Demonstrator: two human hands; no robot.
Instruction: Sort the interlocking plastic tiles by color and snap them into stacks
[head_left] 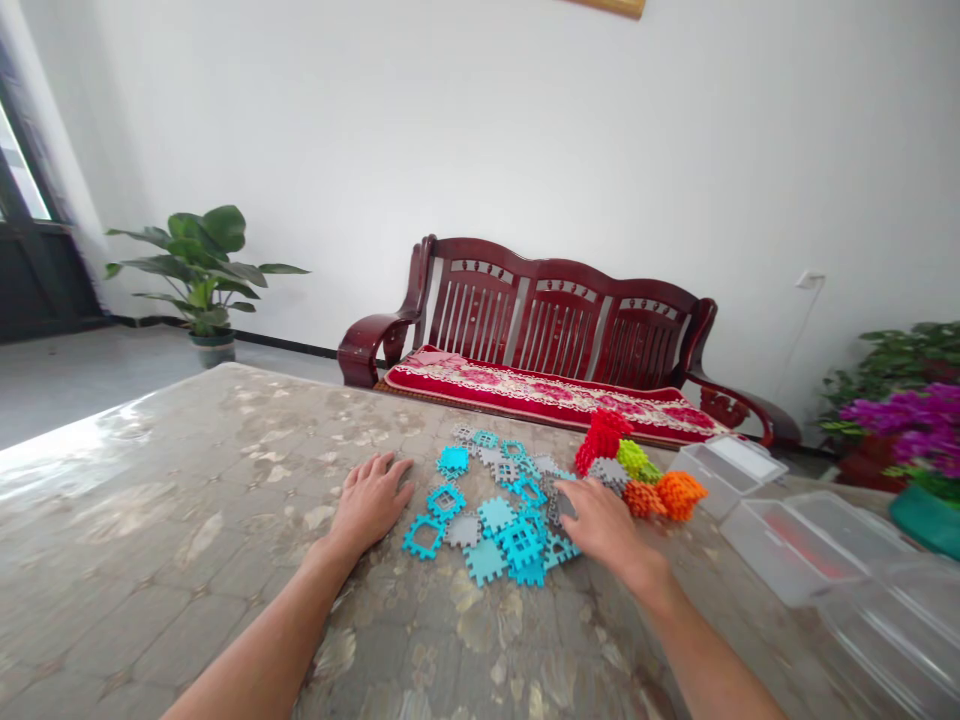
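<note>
My left hand (pixel 373 497) rests palm down on the table, fingers spread, holding nothing, just left of a loose pile of interlocking plastic squares. Among them are a blue window-frame square (pixel 424 537), a pale teal solid square (pixel 486 561) and a grey square (pixel 463 529). On the pile's right side, my right hand (pixel 600 518) reaches over grey pieces with its fingers stretched out; its fingertips seem to touch them. Beyond that hand stand a red cluster (pixel 602 440) of joined pieces, a lime-green cluster (pixel 637 460) and an orange cluster (pixel 681 495).
A patterned cloth covers the table (pixel 187 530). Clear plastic boxes (pixel 795 550) stand at the right, near a pot of purple flowers (pixel 911 430). Behind the table is a dark red wooden bench (pixel 559 310); a potted plant (pixel 202 270) stands on the floor at the left.
</note>
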